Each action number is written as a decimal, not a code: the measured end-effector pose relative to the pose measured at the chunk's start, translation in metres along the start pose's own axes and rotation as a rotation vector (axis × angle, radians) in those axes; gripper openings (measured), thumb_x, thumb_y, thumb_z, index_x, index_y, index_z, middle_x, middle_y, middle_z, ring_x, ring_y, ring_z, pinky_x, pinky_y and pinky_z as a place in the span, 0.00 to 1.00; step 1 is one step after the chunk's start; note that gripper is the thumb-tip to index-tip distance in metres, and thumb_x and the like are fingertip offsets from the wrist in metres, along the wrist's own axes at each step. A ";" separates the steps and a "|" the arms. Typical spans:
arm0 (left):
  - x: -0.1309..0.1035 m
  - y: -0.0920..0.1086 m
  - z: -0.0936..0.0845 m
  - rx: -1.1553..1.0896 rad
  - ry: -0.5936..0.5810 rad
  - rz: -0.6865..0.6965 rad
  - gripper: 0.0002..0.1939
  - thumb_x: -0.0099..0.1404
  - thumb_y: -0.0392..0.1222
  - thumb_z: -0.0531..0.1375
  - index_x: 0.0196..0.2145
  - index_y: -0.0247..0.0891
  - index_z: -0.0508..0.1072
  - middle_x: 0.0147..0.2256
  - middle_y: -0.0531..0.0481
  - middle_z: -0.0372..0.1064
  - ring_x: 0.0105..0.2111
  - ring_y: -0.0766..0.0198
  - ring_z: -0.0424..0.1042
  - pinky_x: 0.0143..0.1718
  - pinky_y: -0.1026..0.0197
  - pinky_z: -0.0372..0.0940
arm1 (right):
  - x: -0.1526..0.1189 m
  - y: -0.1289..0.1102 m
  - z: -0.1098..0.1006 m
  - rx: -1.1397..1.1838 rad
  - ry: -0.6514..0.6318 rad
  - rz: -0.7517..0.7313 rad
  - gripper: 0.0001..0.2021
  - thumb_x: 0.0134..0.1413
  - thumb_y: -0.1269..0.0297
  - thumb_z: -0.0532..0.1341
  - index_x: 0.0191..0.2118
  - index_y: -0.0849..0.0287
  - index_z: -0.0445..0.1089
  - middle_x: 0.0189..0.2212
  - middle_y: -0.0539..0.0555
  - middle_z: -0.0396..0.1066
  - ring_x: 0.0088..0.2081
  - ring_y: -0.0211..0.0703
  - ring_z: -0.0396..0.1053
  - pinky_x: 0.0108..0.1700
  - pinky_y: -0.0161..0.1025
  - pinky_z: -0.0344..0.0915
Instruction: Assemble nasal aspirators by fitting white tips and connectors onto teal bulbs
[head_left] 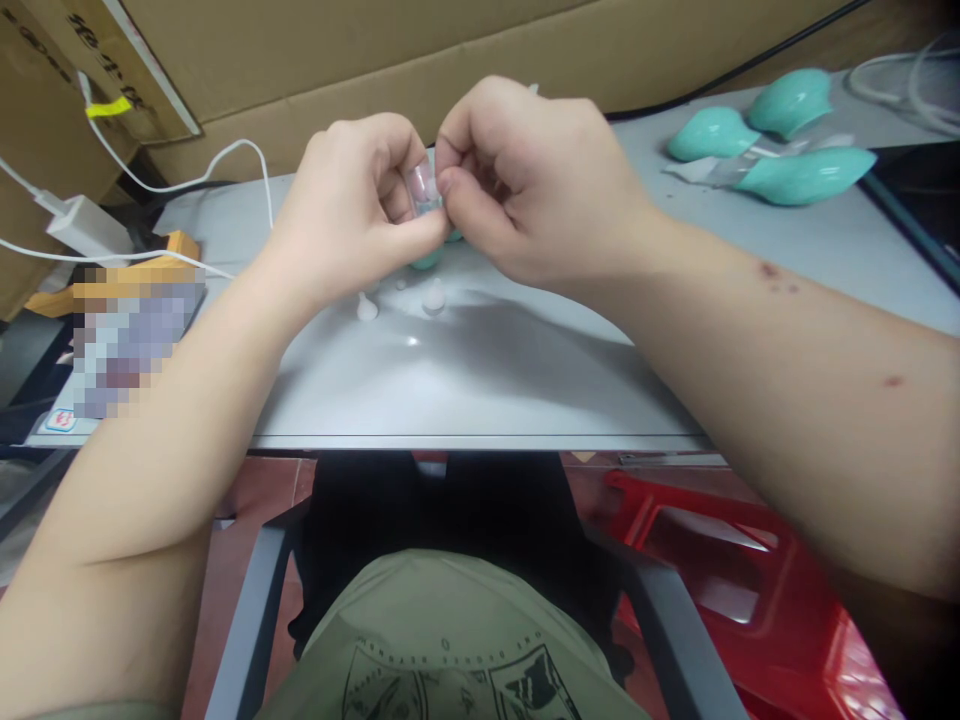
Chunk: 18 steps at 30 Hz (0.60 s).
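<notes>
My left hand point(367, 190) is closed around a small clear plastic tube point(424, 187), held above the table. Close against its right end, my right hand point(517, 185) is closed in a pinch; whatever lies between thumb and forefinger is mostly hidden. Below the hands, part of a teal bulb point(425, 261) shows on the table. Nearer to me are two small white teardrop-shaped tips, one on the left point(366, 307) and one on the right point(433, 297). A tiny pale piece point(400, 285) lies between them.
Several teal squeeze bulbs, one in front point(806, 176), some with clear tubes, lie at the table's back right. A blurred-out flat object point(139, 345), a yellow-orange item point(182, 248) and a white charger point(90, 230) with cables are left. Cardboard point(375, 60) stands behind. A red stool point(720, 560) is below right.
</notes>
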<state>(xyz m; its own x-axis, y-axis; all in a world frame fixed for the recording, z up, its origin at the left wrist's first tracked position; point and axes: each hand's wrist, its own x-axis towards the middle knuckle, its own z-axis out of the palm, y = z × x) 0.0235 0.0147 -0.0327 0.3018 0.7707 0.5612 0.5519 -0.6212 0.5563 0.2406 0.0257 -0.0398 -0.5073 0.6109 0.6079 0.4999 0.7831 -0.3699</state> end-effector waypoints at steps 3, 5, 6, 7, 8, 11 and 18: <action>-0.001 0.002 -0.001 -0.016 0.016 0.005 0.13 0.53 0.46 0.72 0.26 0.51 0.69 0.24 0.55 0.75 0.26 0.54 0.72 0.33 0.47 0.62 | 0.002 0.004 0.004 0.014 0.002 0.006 0.12 0.68 0.64 0.66 0.44 0.53 0.59 0.32 0.50 0.65 0.39 0.47 0.67 0.47 0.44 0.64; -0.002 0.003 -0.002 -0.041 0.013 0.002 0.12 0.53 0.46 0.70 0.26 0.51 0.69 0.25 0.54 0.76 0.26 0.52 0.73 0.32 0.46 0.61 | 0.004 0.007 0.006 0.031 0.015 -0.021 0.12 0.66 0.67 0.67 0.44 0.53 0.60 0.30 0.49 0.65 0.37 0.46 0.67 0.47 0.44 0.64; -0.002 0.004 -0.002 -0.049 0.010 0.000 0.11 0.53 0.46 0.70 0.26 0.51 0.69 0.24 0.54 0.76 0.26 0.52 0.73 0.32 0.46 0.60 | 0.004 0.009 0.007 0.042 0.022 -0.037 0.12 0.65 0.68 0.67 0.43 0.53 0.61 0.30 0.49 0.65 0.36 0.45 0.67 0.46 0.44 0.64; -0.002 0.005 -0.002 -0.053 0.016 0.000 0.12 0.52 0.46 0.70 0.25 0.52 0.69 0.24 0.54 0.76 0.26 0.52 0.73 0.31 0.46 0.60 | 0.004 0.009 0.008 0.053 0.026 -0.049 0.13 0.64 0.69 0.67 0.43 0.53 0.61 0.30 0.48 0.65 0.35 0.45 0.66 0.46 0.45 0.63; -0.002 0.005 -0.002 -0.054 0.022 -0.001 0.12 0.52 0.45 0.70 0.25 0.52 0.69 0.24 0.54 0.76 0.26 0.51 0.73 0.31 0.46 0.60 | 0.004 0.010 0.009 0.063 0.032 -0.058 0.13 0.63 0.70 0.67 0.42 0.52 0.61 0.29 0.48 0.64 0.35 0.45 0.65 0.46 0.45 0.63; -0.002 0.005 -0.002 -0.050 0.019 -0.016 0.13 0.51 0.45 0.72 0.25 0.52 0.69 0.24 0.54 0.76 0.26 0.51 0.73 0.31 0.46 0.61 | 0.003 0.008 0.008 0.083 0.027 -0.053 0.12 0.62 0.70 0.65 0.42 0.52 0.60 0.29 0.49 0.64 0.34 0.46 0.65 0.46 0.46 0.64; 0.000 -0.001 -0.001 -0.051 0.001 -0.010 0.21 0.57 0.52 0.81 0.27 0.50 0.72 0.23 0.57 0.72 0.25 0.61 0.65 0.33 0.47 0.60 | 0.003 0.008 0.006 0.055 0.011 -0.038 0.13 0.64 0.69 0.67 0.43 0.52 0.61 0.32 0.52 0.67 0.37 0.48 0.69 0.47 0.46 0.68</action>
<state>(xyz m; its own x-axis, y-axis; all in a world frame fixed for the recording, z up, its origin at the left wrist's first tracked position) 0.0219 0.0151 -0.0327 0.2960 0.7765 0.5563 0.5142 -0.6203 0.5923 0.2385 0.0341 -0.0455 -0.5176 0.5792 0.6298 0.4406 0.8114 -0.3840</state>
